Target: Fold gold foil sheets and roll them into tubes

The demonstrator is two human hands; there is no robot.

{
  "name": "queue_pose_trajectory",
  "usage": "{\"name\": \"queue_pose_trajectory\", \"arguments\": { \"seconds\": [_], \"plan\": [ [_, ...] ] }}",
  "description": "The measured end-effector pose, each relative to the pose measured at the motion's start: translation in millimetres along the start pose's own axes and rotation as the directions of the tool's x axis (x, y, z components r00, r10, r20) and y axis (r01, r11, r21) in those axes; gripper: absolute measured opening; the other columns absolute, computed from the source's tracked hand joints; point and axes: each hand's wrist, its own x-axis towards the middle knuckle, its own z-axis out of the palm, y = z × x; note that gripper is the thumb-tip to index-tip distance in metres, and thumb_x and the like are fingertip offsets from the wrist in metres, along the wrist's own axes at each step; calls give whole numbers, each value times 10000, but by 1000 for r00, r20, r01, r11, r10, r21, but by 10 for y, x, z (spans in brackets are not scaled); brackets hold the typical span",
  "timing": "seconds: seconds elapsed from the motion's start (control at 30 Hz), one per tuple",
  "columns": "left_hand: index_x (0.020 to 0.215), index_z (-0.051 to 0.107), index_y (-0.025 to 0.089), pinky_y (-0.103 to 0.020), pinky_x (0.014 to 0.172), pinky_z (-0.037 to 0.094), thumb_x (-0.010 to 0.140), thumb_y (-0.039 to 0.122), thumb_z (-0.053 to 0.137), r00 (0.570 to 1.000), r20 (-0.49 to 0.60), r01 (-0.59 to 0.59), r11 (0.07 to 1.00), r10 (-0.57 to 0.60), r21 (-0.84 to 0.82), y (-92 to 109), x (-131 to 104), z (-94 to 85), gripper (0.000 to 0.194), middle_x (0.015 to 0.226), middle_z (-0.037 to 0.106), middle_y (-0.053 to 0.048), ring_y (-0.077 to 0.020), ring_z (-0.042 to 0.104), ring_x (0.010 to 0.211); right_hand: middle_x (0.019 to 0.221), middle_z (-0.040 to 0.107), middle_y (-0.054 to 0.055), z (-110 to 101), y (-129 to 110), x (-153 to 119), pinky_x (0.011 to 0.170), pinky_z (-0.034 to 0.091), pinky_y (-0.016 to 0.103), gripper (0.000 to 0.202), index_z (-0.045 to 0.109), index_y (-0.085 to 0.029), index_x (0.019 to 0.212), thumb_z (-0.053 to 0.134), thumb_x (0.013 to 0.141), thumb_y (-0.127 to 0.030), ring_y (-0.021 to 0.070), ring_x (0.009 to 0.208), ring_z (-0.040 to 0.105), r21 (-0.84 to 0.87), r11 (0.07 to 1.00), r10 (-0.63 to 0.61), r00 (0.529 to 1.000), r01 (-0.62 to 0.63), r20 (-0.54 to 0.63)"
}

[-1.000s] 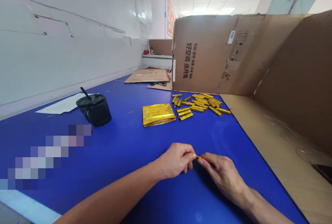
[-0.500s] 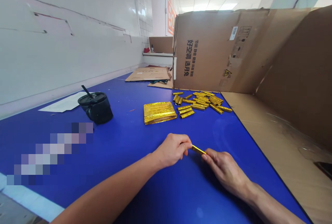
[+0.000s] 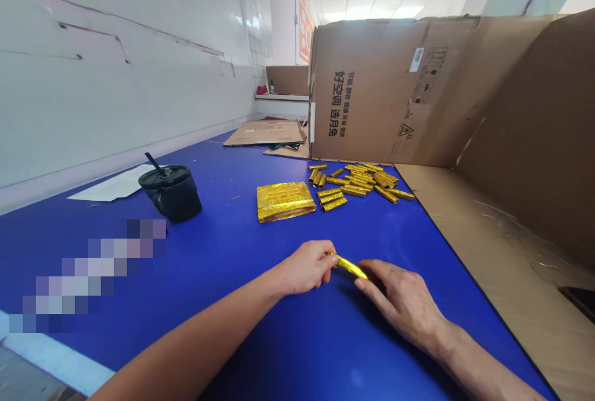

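Note:
A narrow strip of folded gold foil (image 3: pixel 350 266) is held over the blue table. My left hand (image 3: pixel 307 266) pinches its left end between thumb and fingers. At the other end my right hand (image 3: pixel 409 299) has its thumb and fingers parted around the strip's tip; whether they touch it I cannot tell for sure. Beyond my hands lies a flat stack of gold foil sheets (image 3: pixel 285 202). Several gold foil strips of the same kind (image 3: pixel 357 181) lie loose to the right of that stack, some in short rows, others in a heap.
A dark lidded mug with a spoon handle (image 3: pixel 174 193) stands on the left, beside a white paper sheet (image 3: pixel 109 184). Large cardboard panels (image 3: pixel 372 91) rise behind the strips and along the right. Flattened cardboard (image 3: pixel 264 132) lies at the far end of the blue table (image 3: pixel 223 246).
My right thumb and fingers have spread apart from their pinch on the strip's end. The strip has turned and shows a broader face. My left hand has shifted slightly left.

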Motion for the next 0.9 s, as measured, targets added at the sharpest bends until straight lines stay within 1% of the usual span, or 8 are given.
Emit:
{"name": "queue_pose_trajectory", "arguments": {
  "seconds": [0.07,0.17,0.33,0.43,0.57,0.7,0.8,0.9],
  "plan": [
    [716,451,165,-162,430,318,807,259,368,999,-5,-47,998,47,42,21,-31,53,154,536,476,52,-62,431,438,765,635,25,1,-36,-4,611,398,249,274,547,-213,938,344,864,-382,157,684,583,105,993,40,997,-46,59],
    [721,461,168,-163,470,327,816,242,351,990,14,-138,986,138,98,64,-88,155,163,570,492,48,-65,457,486,622,580,-2,40,-74,-11,547,373,229,341,553,-202,804,273,887,-378,127,550,522,207,976,32,988,-64,154],
    [696,469,163,-166,461,314,833,287,343,992,31,-125,990,123,58,88,-120,230,223,535,492,49,-65,436,453,520,442,-30,80,-95,-15,486,323,217,401,501,-188,661,245,881,-405,101,463,375,249,966,40,991,-71,125],
    [615,456,158,-163,472,309,817,263,373,985,-45,-164,985,167,58,85,-95,180,243,483,463,53,-64,410,453,510,381,-45,62,-81,-7,465,305,208,404,446,-194,613,244,876,-426,94,462,327,293,950,72,989,-108,131],
    [644,470,155,-163,440,295,814,265,374,988,-90,-129,992,129,5,74,-54,91,224,446,438,60,-62,365,408,510,369,-45,41,-45,12,450,295,205,389,396,-200,594,250,873,-428,91,460,311,317,940,97,989,-127,109],
    [675,474,152,-160,413,286,821,334,374,994,-50,-96,993,93,-62,59,-38,64,254,446,439,60,-55,354,379,500,376,-39,31,-30,16,462,295,215,391,396,-201,596,235,873,-426,94,452,328,284,953,83,993,-104,85],
    [691,469,152,-165,373,277,832,445,322,999,14,-41,991,43,-126,61,-40,64,357,446,446,53,-58,350,345,497,362,-42,38,-30,9,460,280,220,375,398,-202,602,247,875,-410,95,449,316,247,965,74,994,-92,80],
    [654,469,150,-167,384,286,833,476,298,999,21,-43,995,45,-85,63,-42,75,409,435,437,49,-60,353,355,501,348,-49,56,-38,4,466,270,224,355,394,-201,601,273,873,-396,93,451,305,247,965,67,992,-91,104]
  ]
}}
